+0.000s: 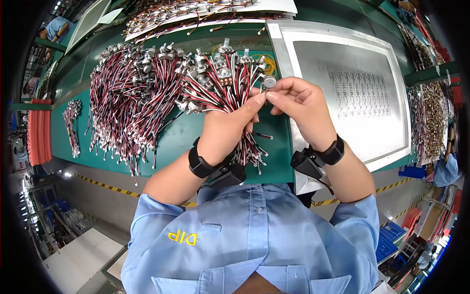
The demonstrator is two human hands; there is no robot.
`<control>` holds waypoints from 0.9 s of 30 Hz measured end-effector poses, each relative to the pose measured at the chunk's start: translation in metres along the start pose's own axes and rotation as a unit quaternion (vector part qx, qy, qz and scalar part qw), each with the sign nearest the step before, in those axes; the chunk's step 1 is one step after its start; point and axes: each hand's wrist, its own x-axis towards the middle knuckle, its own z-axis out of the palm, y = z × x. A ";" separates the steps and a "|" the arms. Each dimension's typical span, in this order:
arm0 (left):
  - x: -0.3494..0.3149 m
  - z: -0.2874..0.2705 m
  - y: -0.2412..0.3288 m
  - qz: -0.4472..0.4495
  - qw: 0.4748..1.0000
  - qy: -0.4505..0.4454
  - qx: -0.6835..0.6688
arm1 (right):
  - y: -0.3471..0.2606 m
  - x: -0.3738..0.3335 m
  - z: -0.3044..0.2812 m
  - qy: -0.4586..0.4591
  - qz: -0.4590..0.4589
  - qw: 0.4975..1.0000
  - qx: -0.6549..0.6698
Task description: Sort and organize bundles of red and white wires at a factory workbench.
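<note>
My left hand (226,128) is closed around a thick bunch of wired potentiometers (237,84). Their metal bodies and shafts fan out above the fist, and red, black and white wires with small white connectors hang below it. One round-backed potentiometer (269,82) stands out at the bunch's right side. The thumb and forefinger of my right hand (304,104) pinch just below it, against the left thumb tip. Exactly where its wires run between the fingertips is hidden.
A large heap of wired potentiometers (134,98) lies left on the green table (167,156), with a small bunch (72,128) farther left. A metal-framed screen (362,93) lies right. Boards with more wired parts (191,17) are at the back. A yellow wire coil (267,62) sits behind the bunch.
</note>
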 end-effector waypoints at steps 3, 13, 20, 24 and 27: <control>-0.002 0.003 -0.003 0.026 0.999 0.009 0.035 | 0.000 -0.002 -0.002 0.008 0.037 0.998 0.046; -0.006 0.003 -0.005 0.093 0.986 -0.027 0.136 | 0.001 -0.002 -0.008 -0.013 0.061 0.994 0.087; -0.006 0.005 0.000 0.052 0.991 -0.045 0.118 | -0.001 0.001 -0.015 -0.028 0.112 0.986 0.123; -0.006 0.005 0.000 0.055 0.992 -0.028 0.111 | 0.001 0.002 -0.016 -0.039 0.101 0.989 0.103; -0.007 0.005 0.004 0.020 0.991 -0.022 0.130 | 0.000 0.002 -0.013 -0.044 0.082 0.992 0.080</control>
